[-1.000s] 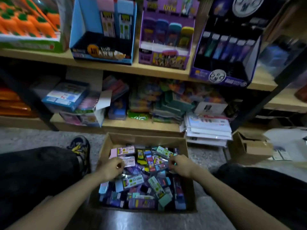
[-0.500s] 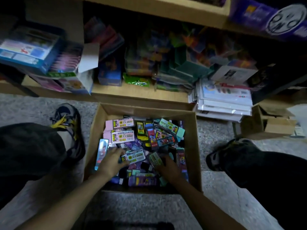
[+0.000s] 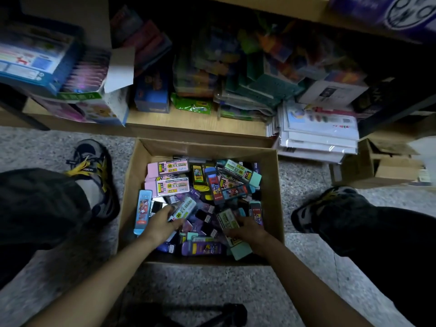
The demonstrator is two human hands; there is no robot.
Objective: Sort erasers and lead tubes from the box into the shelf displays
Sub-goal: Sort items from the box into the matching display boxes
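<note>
1. Box (image 3: 203, 147): open cardboard, on the floor (image 3: 212, 284) at frame centre, between the left shoe (image 3: 94, 178) at 9 o'clock and the right shoe (image 3: 330, 208) at 3 o'clock. It is heaped with mixed stock, so the sorting is judged to be at an early stage.
2. Left hand (image 3: 162, 224): at 8 o'clock in the box. Its grip is clamped, thumb and fingers pinching the near end of a white-sleeved eraser (image 3: 185, 207).
3. Right hand (image 3: 247, 231): at 5 o'clock in the box, palm down over a green-sleeved eraser (image 3: 227, 219) whose teal end shows under the wrist. I cannot tell whether this grip has closed.
4. Pink erasers (image 3: 167, 167): two, side by side at 11 o'clock in the box, labels up.
5. Blue case (image 3: 142, 208): along the box wall at 9 o'clock, just beside the left hand.
6. Purple case (image 3: 203, 248): at 6 o'clock, between the wrists.
7. Lower shelf (image 3: 188, 120): at 12 o'clock beyond the box, crowded with packets. The target displays are not in view.
8. Handling note (judgement): lift each eraser by its sleeved middle, not its end, so that it does not slip from the sleeve. Draw it straight up to avoid dragging its neighbours. Take one kind per hand and read the label before choosing a display.
</note>
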